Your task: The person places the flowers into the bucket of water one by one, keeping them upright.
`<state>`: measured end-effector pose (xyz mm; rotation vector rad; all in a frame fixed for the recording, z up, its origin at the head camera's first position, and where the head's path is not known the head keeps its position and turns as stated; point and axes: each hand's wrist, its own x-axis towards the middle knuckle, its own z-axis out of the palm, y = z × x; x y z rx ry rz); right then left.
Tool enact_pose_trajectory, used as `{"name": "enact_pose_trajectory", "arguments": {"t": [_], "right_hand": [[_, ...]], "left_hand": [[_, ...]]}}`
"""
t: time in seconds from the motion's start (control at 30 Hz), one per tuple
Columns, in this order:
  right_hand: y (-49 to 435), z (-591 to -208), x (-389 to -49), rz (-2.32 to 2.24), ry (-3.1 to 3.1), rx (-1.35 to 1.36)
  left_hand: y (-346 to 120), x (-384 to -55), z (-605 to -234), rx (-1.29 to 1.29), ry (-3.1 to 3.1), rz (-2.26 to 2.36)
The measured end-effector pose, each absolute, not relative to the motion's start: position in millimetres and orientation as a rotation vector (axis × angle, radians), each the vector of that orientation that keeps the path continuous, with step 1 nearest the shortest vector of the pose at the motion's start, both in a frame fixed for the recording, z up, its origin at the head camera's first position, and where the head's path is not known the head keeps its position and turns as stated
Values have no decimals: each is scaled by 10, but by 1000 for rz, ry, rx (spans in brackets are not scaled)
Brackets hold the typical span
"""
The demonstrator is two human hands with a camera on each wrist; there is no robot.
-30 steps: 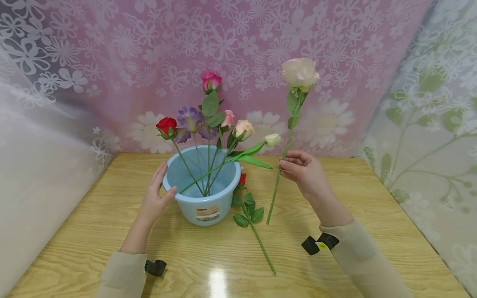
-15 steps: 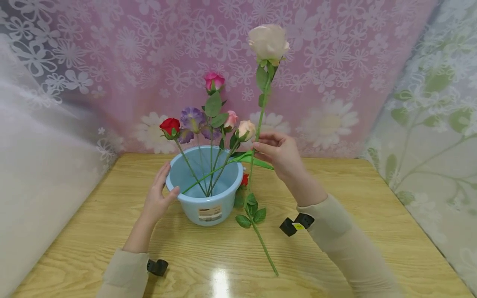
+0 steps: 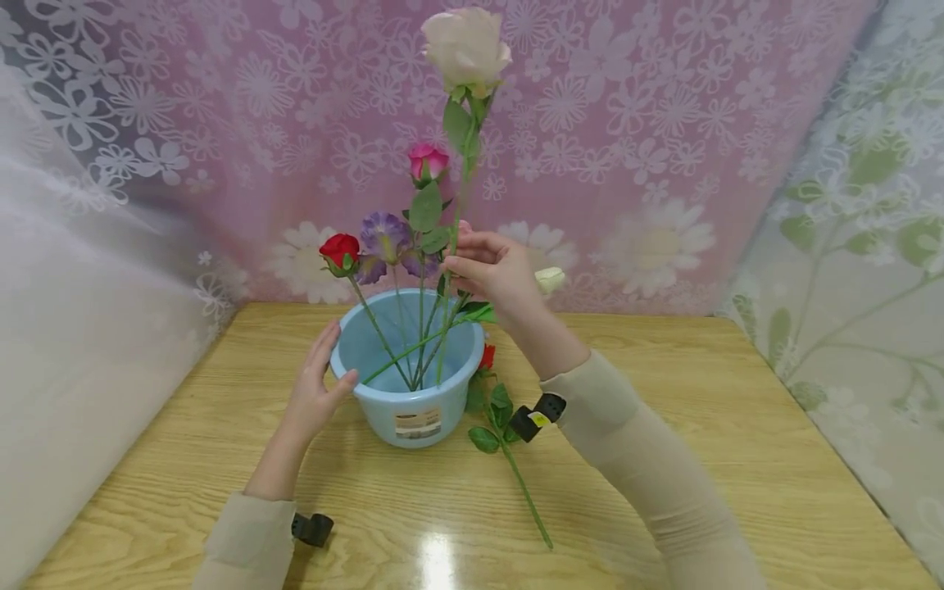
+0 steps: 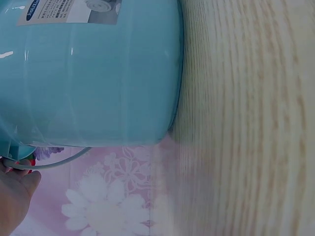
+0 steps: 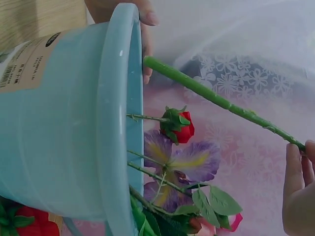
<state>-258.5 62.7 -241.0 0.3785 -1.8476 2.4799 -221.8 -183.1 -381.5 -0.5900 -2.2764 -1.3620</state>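
My right hand (image 3: 497, 270) pinches the green stem (image 5: 221, 101) of a large cream-white rose (image 3: 466, 49) between thumb and fingers. The rose stands upright, bloom high against the backdrop. In the right wrist view, its cut lower end hangs just above the mouth of a light blue bucket (image 3: 416, 410). My left hand (image 3: 313, 393) rests on the bucket's left rim, fingers extended and thumb spread toward the front. Inside the bucket stand a red rose (image 3: 339, 251), a purple iris (image 3: 385, 236), a hot pink rose (image 3: 428, 161) and other stems. My right hand partly hides the pale roses behind it.
A white tulip (image 3: 549, 280) leans out over the bucket's right rim. Another red rose lies right of the bucket, its leafy stem (image 3: 527, 492) pointing toward the front of the wooden table (image 3: 354, 508). Flower-patterned curtains (image 3: 627, 123) enclose the back and sides.
My right hand has moved left and upward with the cream-white rose, bringing its stem from right of the bucket to over its mouth. My left hand has stayed on the rim.
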Motion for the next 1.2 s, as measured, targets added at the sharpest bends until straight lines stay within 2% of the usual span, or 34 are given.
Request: {"name": "enact_pose_trajectory", "arguments": {"t": [0.23,0.63,1.2], "right_hand": [[429,-2451,-2669,2360,-1968,415],[256,-2854,-2665,2216,-2284,416],[172,-3099,-2654,1918,-2604,446]], "left_hand": [[-1900,-2340,-3960,-597,-2271,-1360],[-1897,-2343,-3992,-603,-2267,-1366],[-1871,-2269,-3884,-611,-2269,-1398]]}}
